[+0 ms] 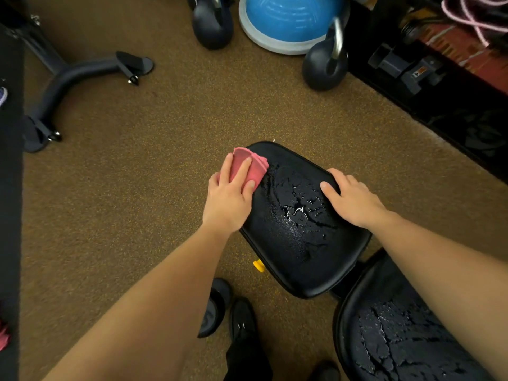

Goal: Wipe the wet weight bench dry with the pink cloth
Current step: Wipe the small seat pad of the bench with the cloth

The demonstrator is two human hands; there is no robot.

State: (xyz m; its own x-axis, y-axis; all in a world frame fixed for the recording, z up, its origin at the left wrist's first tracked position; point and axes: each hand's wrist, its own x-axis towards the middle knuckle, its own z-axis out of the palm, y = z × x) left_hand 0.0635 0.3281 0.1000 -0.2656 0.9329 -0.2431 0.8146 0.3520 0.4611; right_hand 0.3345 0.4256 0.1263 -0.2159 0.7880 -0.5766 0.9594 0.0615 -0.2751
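The left hand point(229, 198) presses the pink cloth point(248, 167) flat against the far left edge of the bench seat point(294, 243), fingers straight on top of the folded fabric and the thumb alongside it; part of the cloth sticks out beyond the fingertips toward the seat's far end. The right hand point(353, 199) rests on the seat's right edge, fingers curled over the rim and the thumb lying on the top surface, gripping it. The black seat is wet: beads and ragged patches of water glisten across its middle between the two hands, and fine streaks show just beside the cloth. Nearer the camera, at lower right, the back pad point(406, 336) carries more patchy water, partly hidden under the right forearm. A yellow knob point(258, 265) shows under the seat's left side, and a small wheel point(215, 306) stands on the brown floor point(137, 188) next to a black shoe point(243, 323). Farther off lie two kettlebells point(211, 28), one of them point(325, 64) beside a blue balance dome point(288, 17), and a dark curved machine base point(68, 83) at left.
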